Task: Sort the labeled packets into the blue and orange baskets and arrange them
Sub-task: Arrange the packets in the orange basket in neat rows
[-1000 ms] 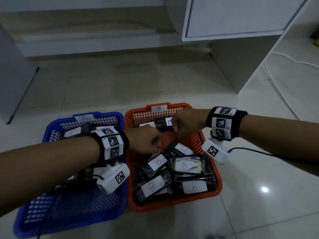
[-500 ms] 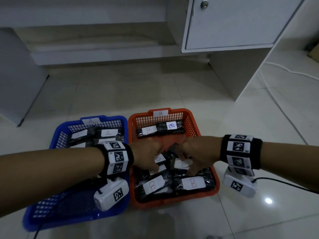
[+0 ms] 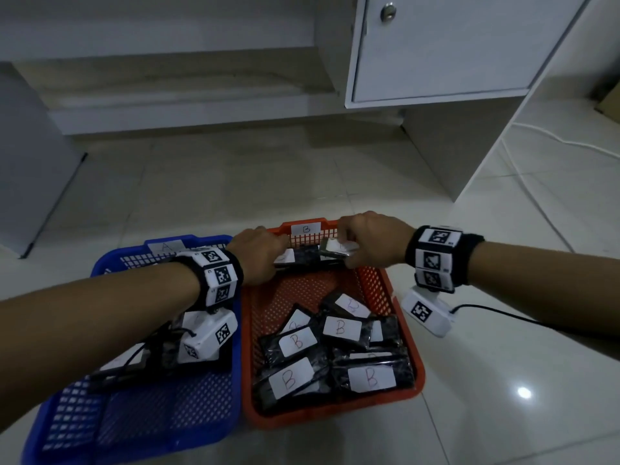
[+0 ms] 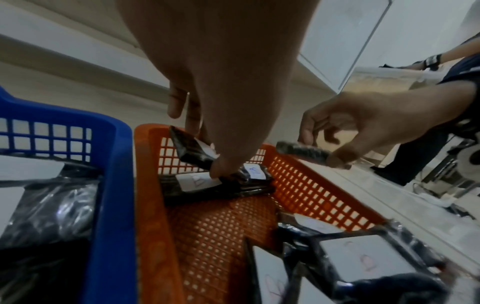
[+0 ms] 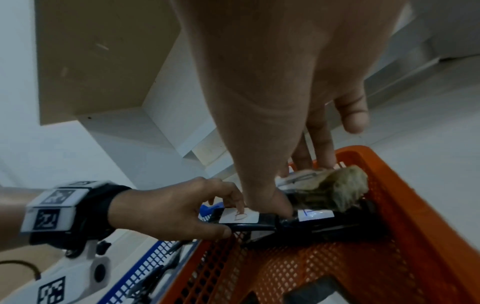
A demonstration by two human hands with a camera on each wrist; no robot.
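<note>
The orange basket (image 3: pixel 335 418), tagged B, sits right of the blue basket (image 3: pixel 134 444), tagged A. My left hand (image 3: pixel 268 260) pinches a black packet (image 4: pixel 192 148), tilted over two labeled packets (image 4: pixel 197 182) that lie along the orange basket's far wall. My right hand (image 3: pixel 349 250) grips another packet (image 5: pixel 330 191) just beside it, above the far right corner. A loose pile of B packets (image 3: pixel 339 330) fills the orange basket's near half. Packets in the blue basket (image 3: pixel 120 364) are mostly hidden under my left forearm.
A white cabinet (image 3: pixel 436 45) with a knobbed door stands on the tiled floor behind the baskets. A white cable (image 3: pixel 553 139) runs along the floor at the right. A grey panel (image 3: pixel 27 162) stands at the left. My wrist camera's black lead (image 3: pixel 503 317) trails right.
Both hands rose from the pile in the orange basket's near half and moved to its far end, each carrying a packet.
</note>
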